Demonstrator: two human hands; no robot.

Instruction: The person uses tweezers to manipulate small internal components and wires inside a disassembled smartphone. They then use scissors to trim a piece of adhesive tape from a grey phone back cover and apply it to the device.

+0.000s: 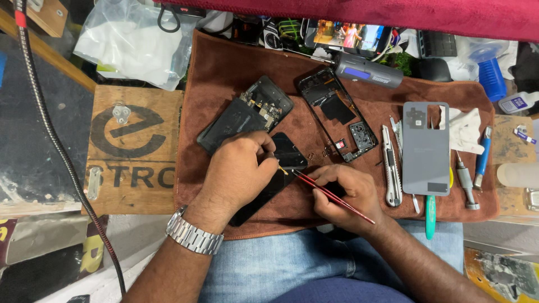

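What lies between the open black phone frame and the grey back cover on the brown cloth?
In the head view, a utility knife and metal tweezers lie on the brown cloth between the phone frame and the grey back cover.

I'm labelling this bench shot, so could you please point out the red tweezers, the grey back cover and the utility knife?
red tweezers point(331, 196), head view, mid-shaft.
grey back cover point(426, 151), head view, centre of panel.
utility knife point(391, 168), head view, middle of handle.

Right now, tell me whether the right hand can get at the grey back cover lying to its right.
Probably yes. The right hand holds red tweezers, but the grey back cover lies face-open on the brown cloth; only a utility knife lies between, flat.
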